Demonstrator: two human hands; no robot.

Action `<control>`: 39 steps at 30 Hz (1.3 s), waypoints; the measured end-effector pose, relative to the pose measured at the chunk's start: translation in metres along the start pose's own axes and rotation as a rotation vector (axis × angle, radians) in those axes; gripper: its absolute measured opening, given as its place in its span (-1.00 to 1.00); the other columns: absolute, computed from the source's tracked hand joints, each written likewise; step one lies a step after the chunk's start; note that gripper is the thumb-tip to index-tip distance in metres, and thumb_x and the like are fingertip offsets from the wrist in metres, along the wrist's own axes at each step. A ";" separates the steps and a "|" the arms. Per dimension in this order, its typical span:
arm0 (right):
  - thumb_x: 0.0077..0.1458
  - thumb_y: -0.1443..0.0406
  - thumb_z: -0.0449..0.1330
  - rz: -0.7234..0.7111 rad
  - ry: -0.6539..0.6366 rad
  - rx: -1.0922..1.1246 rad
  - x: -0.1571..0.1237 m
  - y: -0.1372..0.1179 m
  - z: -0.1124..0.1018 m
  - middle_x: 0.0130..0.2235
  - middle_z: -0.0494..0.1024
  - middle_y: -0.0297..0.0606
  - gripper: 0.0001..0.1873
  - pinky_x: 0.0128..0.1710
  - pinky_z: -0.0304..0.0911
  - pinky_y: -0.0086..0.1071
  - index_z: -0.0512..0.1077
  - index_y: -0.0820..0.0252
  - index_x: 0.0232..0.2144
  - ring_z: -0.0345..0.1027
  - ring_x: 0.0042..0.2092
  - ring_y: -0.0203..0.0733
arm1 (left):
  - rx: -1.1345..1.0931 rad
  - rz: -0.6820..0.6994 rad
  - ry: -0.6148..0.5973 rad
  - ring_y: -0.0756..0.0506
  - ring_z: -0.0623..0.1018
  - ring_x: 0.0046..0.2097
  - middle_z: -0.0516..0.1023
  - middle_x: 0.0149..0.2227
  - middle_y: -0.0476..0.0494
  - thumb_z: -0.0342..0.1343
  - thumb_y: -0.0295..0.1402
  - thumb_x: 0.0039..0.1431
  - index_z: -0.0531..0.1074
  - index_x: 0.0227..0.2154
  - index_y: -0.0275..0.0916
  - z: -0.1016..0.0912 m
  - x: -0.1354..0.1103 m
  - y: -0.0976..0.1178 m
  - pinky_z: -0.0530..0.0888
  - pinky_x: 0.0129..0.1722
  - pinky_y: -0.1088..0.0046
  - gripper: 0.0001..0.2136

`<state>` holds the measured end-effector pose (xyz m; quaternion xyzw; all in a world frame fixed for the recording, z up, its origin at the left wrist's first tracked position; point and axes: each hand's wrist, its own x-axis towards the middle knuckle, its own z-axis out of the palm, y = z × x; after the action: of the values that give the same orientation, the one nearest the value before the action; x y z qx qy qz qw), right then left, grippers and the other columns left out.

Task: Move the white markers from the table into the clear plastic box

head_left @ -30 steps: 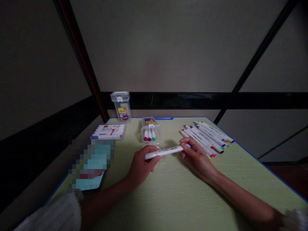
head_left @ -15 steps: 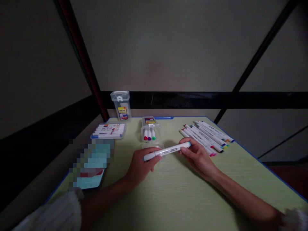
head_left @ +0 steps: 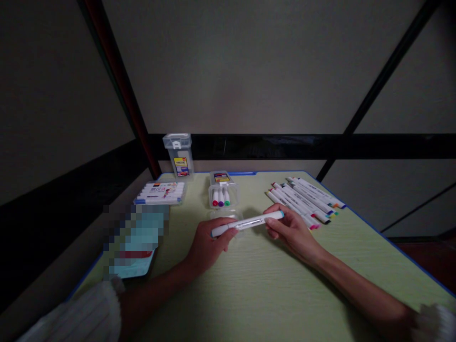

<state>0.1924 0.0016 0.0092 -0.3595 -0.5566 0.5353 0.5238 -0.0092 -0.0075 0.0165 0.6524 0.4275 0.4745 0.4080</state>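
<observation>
A white marker (head_left: 251, 223) with light-blue ends is held level above the table, slightly higher on its right. My left hand (head_left: 208, 242) pinches its left end between thumb and fingers. At the other end, my right hand (head_left: 288, 230) grips it close to the blue tip. Just beyond the marker lies a clear plastic case (head_left: 233, 194) with its lid (head_left: 224, 214) open toward me. Red, purple and green marker ends show inside the case. The lid is partly hidden behind my left hand and the marker.
Several white markers (head_left: 302, 202) with coloured ends lie in a loose row at the right. On the left are a flat pack of markers (head_left: 160, 192) and a pixelated light-blue item (head_left: 135, 270). An upright clear box (head_left: 180, 156) stands at the back left of the table (head_left: 228, 299).
The marker has turned slightly about its length, so its printed side shows differently. Both hands keep nearly the same place and grip.
</observation>
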 end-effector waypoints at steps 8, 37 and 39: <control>-0.09 0.25 0.27 -0.003 -0.005 -0.034 0.000 0.000 0.000 -0.65 0.25 -0.50 -0.80 -0.67 -0.10 -0.51 0.33 0.20 -0.45 0.04 -0.64 -0.45 | 0.108 0.123 0.019 0.07 0.36 -0.58 0.47 -0.51 -0.05 0.13 -0.38 -0.02 0.53 -0.33 -0.29 -0.001 0.000 -0.004 0.30 -0.60 0.61 -0.82; -0.18 0.22 0.33 0.106 0.001 0.015 -0.001 -0.001 0.004 -0.70 0.27 -0.50 -0.75 -0.72 -0.16 -0.54 0.35 0.22 -0.51 0.01 -0.68 -0.48 | 0.225 0.270 0.047 0.02 0.47 -0.50 0.51 -0.51 -0.05 0.24 -0.49 -0.15 0.55 -0.41 -0.30 0.000 0.005 -0.003 0.41 -0.50 0.56 -0.84; -0.19 0.23 0.33 0.101 -0.005 0.019 -0.002 0.000 0.004 -0.69 0.26 -0.50 -0.76 -0.70 -0.16 -0.53 0.36 0.21 -0.50 0.01 -0.66 -0.47 | 0.230 0.262 0.047 0.01 0.48 -0.50 0.53 -0.51 -0.06 0.25 -0.50 -0.17 0.55 -0.43 -0.29 -0.001 0.005 -0.002 0.42 -0.49 0.56 -0.84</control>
<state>0.1891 -0.0008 0.0098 -0.3807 -0.5339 0.5674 0.4980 -0.0093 -0.0025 0.0160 0.7335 0.3998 0.4867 0.2554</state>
